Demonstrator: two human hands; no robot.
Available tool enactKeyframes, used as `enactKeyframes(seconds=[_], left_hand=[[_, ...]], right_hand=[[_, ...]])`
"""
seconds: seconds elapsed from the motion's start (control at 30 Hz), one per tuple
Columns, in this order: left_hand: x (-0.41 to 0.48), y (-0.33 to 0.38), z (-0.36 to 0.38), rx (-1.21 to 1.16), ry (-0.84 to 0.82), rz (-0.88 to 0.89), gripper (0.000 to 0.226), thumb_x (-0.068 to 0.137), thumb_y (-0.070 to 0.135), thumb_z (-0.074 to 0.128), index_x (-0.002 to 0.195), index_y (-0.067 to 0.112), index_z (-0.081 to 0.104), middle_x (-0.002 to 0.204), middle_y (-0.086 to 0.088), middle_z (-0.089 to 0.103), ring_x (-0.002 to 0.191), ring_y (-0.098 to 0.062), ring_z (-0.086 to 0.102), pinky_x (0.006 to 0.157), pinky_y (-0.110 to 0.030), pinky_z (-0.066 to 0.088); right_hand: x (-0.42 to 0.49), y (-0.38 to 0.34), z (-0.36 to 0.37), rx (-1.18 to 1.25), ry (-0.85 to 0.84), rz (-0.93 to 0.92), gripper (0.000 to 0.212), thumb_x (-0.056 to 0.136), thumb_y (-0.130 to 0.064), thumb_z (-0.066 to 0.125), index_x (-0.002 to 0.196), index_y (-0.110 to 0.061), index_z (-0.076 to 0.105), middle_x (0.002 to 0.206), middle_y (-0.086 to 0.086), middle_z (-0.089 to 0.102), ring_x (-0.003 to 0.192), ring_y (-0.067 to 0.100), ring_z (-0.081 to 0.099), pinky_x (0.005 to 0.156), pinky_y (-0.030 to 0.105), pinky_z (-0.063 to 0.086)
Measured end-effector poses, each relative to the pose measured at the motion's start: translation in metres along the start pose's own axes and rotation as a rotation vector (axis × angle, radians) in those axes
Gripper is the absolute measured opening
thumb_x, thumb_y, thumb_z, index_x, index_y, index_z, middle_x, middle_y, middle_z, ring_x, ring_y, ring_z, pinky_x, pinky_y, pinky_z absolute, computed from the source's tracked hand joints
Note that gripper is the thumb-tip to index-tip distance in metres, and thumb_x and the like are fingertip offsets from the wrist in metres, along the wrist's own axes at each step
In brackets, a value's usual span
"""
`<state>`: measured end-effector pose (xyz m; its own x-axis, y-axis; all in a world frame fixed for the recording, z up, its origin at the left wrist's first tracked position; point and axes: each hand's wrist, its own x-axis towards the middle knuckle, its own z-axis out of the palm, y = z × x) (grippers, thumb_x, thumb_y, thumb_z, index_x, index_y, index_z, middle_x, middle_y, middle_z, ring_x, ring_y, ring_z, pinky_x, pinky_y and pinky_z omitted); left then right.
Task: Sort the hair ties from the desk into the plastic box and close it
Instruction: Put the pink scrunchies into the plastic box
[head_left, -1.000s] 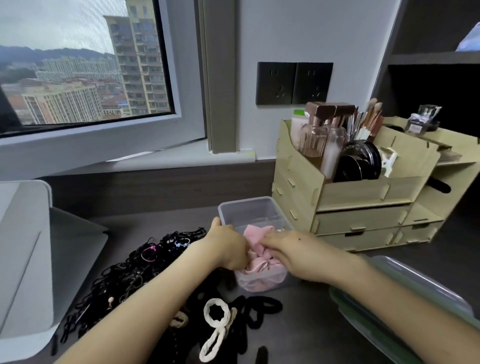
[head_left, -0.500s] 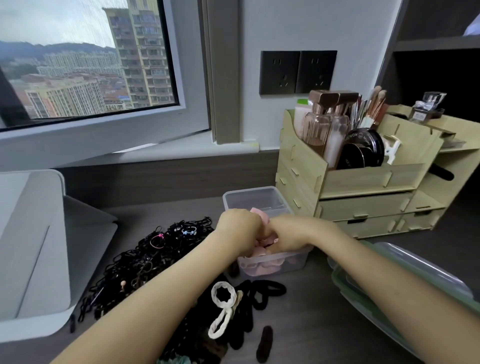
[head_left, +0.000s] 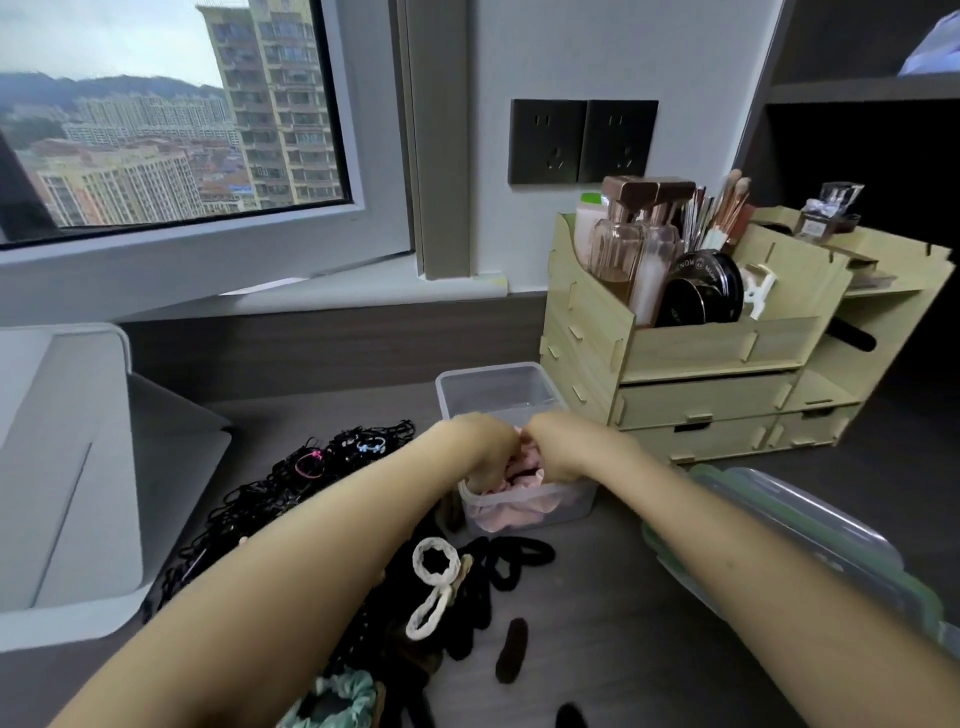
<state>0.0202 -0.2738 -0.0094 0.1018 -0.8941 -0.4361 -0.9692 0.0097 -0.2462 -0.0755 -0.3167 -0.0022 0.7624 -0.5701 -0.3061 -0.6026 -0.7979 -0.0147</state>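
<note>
A clear plastic box (head_left: 498, 382) stands open on the dark desk. Pink scrunchies (head_left: 519, 512) fill its near end. My left hand (head_left: 485, 449) and my right hand (head_left: 558, 449) meet over that end, fingers curled down into the pink fabric. Thin black hair ties (head_left: 270, 493) lie heaped to the left. Thick black ties (head_left: 511, 564), a cream tie (head_left: 434, 584) and a teal scrunchie (head_left: 337, 699) lie in front of the box. The green-rimmed lid (head_left: 810, 551) rests at the right under my right forearm.
A wooden organizer (head_left: 691, 364) with cosmetics stands right behind the box. A grey laptop (head_left: 67, 467) occupies the left side. A brown hair clip (head_left: 511, 649) lies near the front. The window sill runs along the back.
Both hands have closed together and pushed lower into the pink scrunchies at the box's near end. The view has shifted slightly.
</note>
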Motion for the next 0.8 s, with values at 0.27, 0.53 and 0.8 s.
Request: enactKeyframes(seconds=[0.27, 0.53, 0.8], left_hand=[[-0.095, -0.035, 0.013, -0.615, 0.637, -0.04, 0.033, 0.077, 0.008, 0.06, 0.107, 0.02, 0.067, 0.103, 0.0, 0.062, 0.097, -0.02, 0.061, 0.083, -0.025, 0.045], [-0.192, -0.004, 0.118, -0.456, 0.564, -0.166, 0.053, 0.076, 0.063, 0.054, 0.121, 0.035, 0.056, 0.11, 0.008, 0.051, 0.101, -0.012, 0.045, 0.087, -0.024, 0.042], [-0.225, 0.036, 0.159, -0.271, 0.483, -0.193, 0.1, 0.055, 0.093, 0.03, 0.136, 0.035, 0.04, 0.136, -0.01, 0.047, 0.126, -0.032, 0.043, 0.097, -0.046, 0.044]], right_hand=[[-0.075, 0.003, 0.018, 0.287, 0.606, -0.223, 0.035, 0.077, -0.041, 0.061, 0.11, -0.029, 0.06, 0.107, -0.001, 0.066, 0.1, 0.019, 0.058, 0.075, 0.033, 0.047], [-0.118, -0.015, 0.124, 0.089, 0.253, -0.386, 0.092, 0.067, -0.085, 0.034, 0.13, -0.052, -0.025, 0.158, -0.004, -0.005, 0.142, 0.007, -0.005, 0.112, 0.026, -0.003], [-0.08, -0.077, 0.12, 0.04, 0.477, -0.326, 0.087, 0.066, -0.082, 0.027, 0.143, -0.042, 0.017, 0.152, 0.011, 0.024, 0.132, 0.029, 0.029, 0.104, 0.043, 0.025]])
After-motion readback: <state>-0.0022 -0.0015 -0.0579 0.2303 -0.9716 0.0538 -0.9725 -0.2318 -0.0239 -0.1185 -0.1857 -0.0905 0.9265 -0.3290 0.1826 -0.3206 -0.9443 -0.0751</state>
